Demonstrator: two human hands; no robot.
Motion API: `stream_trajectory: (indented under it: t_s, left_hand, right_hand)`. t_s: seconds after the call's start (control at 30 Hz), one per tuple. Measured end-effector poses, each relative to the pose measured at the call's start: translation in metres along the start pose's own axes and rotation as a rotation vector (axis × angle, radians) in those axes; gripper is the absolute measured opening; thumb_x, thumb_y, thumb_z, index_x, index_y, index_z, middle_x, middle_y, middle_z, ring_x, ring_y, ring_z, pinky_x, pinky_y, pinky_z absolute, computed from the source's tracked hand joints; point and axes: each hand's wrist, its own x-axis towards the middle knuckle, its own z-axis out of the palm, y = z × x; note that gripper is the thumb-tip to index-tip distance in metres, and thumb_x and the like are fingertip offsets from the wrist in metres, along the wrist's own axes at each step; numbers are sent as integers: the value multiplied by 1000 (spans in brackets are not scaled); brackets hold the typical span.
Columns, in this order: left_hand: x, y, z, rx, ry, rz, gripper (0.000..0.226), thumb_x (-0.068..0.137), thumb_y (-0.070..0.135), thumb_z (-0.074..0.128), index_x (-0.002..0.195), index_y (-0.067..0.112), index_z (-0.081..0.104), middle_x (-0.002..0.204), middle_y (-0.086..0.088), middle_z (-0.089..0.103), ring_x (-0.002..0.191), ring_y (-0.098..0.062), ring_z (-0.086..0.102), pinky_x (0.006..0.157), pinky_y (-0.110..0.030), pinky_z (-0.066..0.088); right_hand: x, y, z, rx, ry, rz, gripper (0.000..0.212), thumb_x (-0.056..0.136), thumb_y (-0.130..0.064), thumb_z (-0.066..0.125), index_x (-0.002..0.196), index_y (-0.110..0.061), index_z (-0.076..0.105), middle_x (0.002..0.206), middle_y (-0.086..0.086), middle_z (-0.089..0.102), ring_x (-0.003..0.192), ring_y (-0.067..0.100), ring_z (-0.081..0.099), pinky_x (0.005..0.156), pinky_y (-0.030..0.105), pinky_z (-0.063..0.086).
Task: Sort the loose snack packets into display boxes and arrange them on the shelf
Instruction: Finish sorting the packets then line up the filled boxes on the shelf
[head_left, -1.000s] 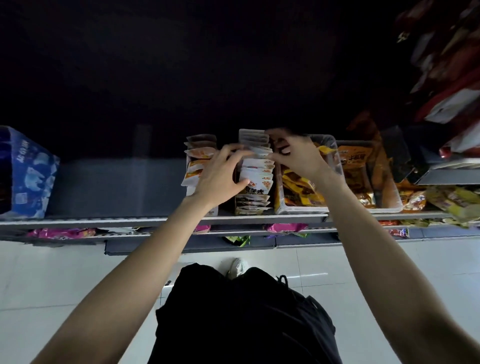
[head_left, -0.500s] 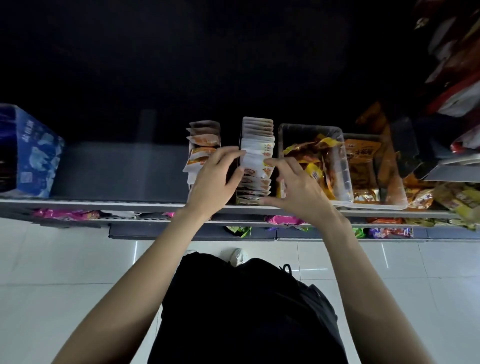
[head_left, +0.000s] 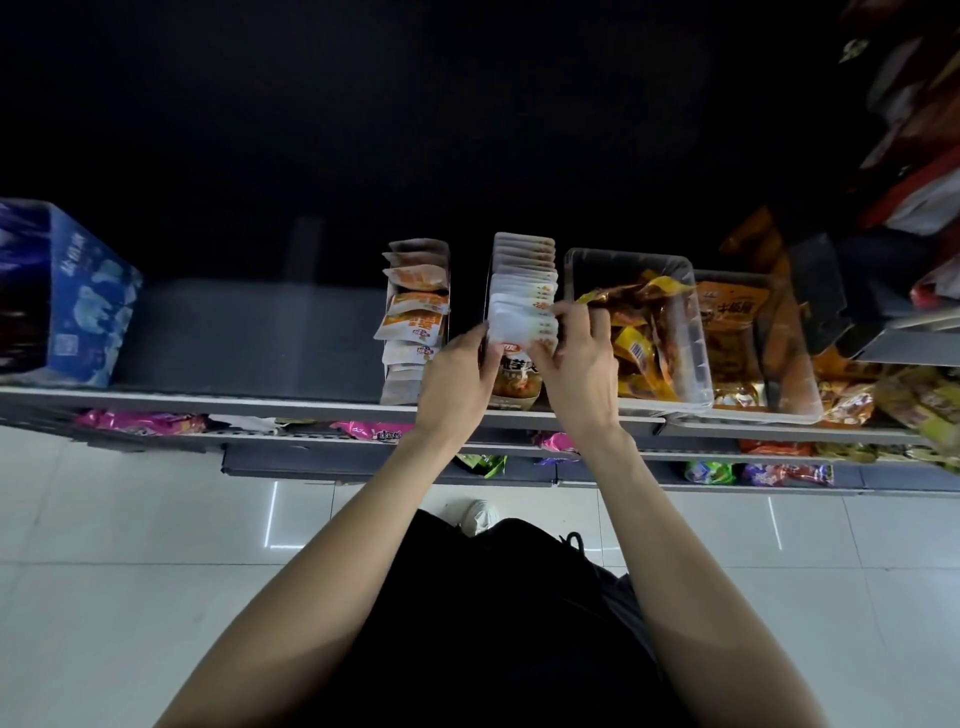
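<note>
Two narrow cardboard display boxes (head_left: 522, 312) at centre stand filled; left hand (head_left: 460, 376) and right hand (head_left: 576, 364) pinch white packets (head_left: 519, 325), while crumpled orange packets (head_left: 641, 332) right remain loose.

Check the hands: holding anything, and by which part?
Both hands, left hand and right hand, pinch the white packets in the display box by their side edges.

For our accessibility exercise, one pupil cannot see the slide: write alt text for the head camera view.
Both hands, the left hand and the right hand, grip a row of white snack packets standing in a narrow display box on a grey shop shelf. A clear plastic tub of yellow packets sits to the right, and a second narrow box of white-and-orange packets to the left.
</note>
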Motion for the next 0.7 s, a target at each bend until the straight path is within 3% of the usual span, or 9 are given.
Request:
stream_trajectory:
  t_s: [0.07,0.13,0.23,0.3,0.4,0.47,0.53,0.63,0.7]
  left_hand:
    - [6,-1,4,22,-77,-79,50,98,25,46,143,6,34,133,-14,52,119,-26,54,97,-33,46]
    - [8,1,5,-114,-133,-114,59,96,19,50,147,6,24,146,-10,39,132,-23,40,105,-26,36]
    - [11,6,4,-355,-174,-112,63,94,8,51,148,13,19,144,2,41,129,-9,39,91,2,27]
    - [13,8,5,-416,-229,-114,70,94,2,48,151,16,9,148,3,35,132,-8,34,90,7,21]
    - [12,8,8,-544,-270,-121,79,90,-10,44,151,20,4,152,7,25,136,-3,26,104,-3,22]
    - [10,6,8,-534,-282,-117,80,90,-11,44,150,21,1,152,7,22,134,2,21,101,2,20]
    - [10,3,9,-469,-289,-99,81,91,-6,47,151,19,-1,156,4,15,139,-2,16,105,-2,17]
    - [13,9,4,-542,-292,-113,84,89,0,50,151,19,-4,159,3,1,144,-7,3,117,-26,8]
    - [22,18,-6,-655,-267,-165,78,92,3,46,151,19,-3,158,6,-1,143,-5,1,117,-26,6]
  right_hand:
    - [5,-3,1,6,-45,51,60,87,-20,67,138,-9,37,130,17,42,93,32,60,64,28,44]
    - [6,-3,3,65,-144,71,75,87,-16,66,147,-10,21,141,15,35,117,31,48,84,32,46]
    - [7,2,10,182,-225,65,79,87,-11,63,149,-11,14,141,11,39,124,27,44,95,39,49]
    - [7,3,14,280,-254,114,76,84,-3,58,147,-10,14,136,10,45,121,26,49,92,40,51]
    - [5,1,18,347,-316,95,84,82,5,54,149,-12,7,148,7,32,136,23,34,108,30,37]
    - [5,2,18,332,-342,69,85,86,2,55,150,-11,0,151,7,26,137,21,29,109,25,32]
    - [8,5,13,384,-318,77,80,88,-7,57,150,-14,7,147,6,34,134,20,35,108,32,37]
    - [21,9,2,390,-255,149,75,92,-16,51,151,-17,5,154,4,26,142,19,23,115,31,22]
    - [38,10,-2,392,-220,170,74,89,-30,48,151,-18,8,153,5,29,142,19,25,116,41,24]
